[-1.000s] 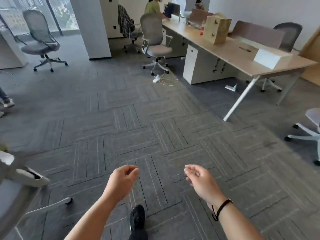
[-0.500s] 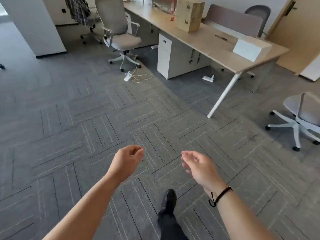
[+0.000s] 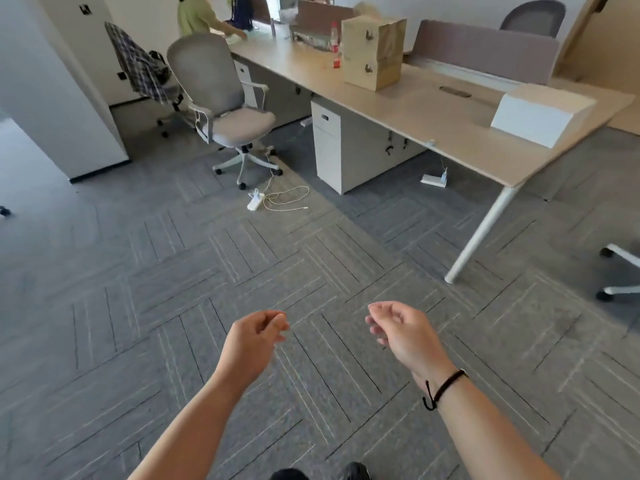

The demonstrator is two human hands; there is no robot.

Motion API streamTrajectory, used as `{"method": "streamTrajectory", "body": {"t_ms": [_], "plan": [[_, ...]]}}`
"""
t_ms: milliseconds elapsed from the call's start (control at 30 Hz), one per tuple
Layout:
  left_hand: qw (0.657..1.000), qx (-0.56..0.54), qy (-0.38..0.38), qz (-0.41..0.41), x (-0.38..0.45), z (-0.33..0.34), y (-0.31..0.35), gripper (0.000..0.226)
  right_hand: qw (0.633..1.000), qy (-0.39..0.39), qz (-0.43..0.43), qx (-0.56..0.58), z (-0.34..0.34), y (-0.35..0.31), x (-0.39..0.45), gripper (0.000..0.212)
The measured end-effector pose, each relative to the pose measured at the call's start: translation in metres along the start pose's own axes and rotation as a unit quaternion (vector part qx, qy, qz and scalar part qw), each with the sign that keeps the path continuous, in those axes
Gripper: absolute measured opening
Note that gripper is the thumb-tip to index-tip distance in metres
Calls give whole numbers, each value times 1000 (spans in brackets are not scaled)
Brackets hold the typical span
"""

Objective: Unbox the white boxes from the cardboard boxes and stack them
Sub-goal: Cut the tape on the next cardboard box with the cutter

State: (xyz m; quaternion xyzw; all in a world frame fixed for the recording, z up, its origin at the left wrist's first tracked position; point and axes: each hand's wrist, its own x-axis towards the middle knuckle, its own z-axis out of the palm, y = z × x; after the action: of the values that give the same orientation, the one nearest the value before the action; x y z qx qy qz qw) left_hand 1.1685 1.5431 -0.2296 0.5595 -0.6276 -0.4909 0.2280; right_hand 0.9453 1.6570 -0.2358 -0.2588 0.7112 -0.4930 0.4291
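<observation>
Left hand: left hand point(image 3: 254, 337) hangs over the carpet at about 6 o'clock in the head view, fingers loosely curled, holding nothing.
Right hand: right hand point(image 3: 403, 332) beside it, apart from the left, fingers relaxed and slightly bent, nothing in them; a black cord bracelet point(image 3: 443, 389) sits at the wrist.
Contact: neither hand touches any box.
White box: white box point(image 3: 540, 114) lies on the desk point(image 3: 433, 109) at about 2 o'clock, well apart from both hands, near the desk's right end; lies flat, long axis running from 10 toward 4 o'clock, broad white side face turned toward the camera.
Cardboard box: cardboard box point(image 3: 374, 51) stands upright on the same desk at about 1 o'clock, further along than the white box; whether its top is sealed, cannot tell.
Bottle: small bottle point(image 3: 335, 45) with a red label just left of the cardboard box.
Divider: grey-brown partition panel point(image 3: 485, 51) runs along the desk behind both boxes.
Between hands and desk: open grey carpet point(image 3: 138, 306); slanted white desk leg point(image 3: 481, 233) at 2 o'clock; white drawer cabinet point(image 3: 332, 147) under the desk at 12 o'clock.
Floor clutter: white power strip point(image 3: 255, 200) with loose cable at 12 o'clock, by the grey office chair point(image 3: 221, 109).
Far end: a seated person point(image 3: 197, 15) in a green top at 11 o'clock.
Shoes: dark shoe tips point(image 3: 353, 472) at the bottom edge.
</observation>
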Motion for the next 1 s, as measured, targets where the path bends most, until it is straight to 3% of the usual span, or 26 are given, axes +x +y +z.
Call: {"method": "streamTrajectory", "body": {"t_ms": [200,433,700,1000], "plan": [[1000,-20,5,-6,129,16,41,13,998,-42,1,-42,12,-55,135,13],[1000,-23,2,-1,335,24,76,12,999,-13,-5,-37,32,-120,323,13],[998,-12,-37,51,561,29,197,15,998,40,-41,-39,27,-240,508,11],[996,16,-74,58,758,78,265,13,998,70,-2,-2,6,-281,710,11]]}}
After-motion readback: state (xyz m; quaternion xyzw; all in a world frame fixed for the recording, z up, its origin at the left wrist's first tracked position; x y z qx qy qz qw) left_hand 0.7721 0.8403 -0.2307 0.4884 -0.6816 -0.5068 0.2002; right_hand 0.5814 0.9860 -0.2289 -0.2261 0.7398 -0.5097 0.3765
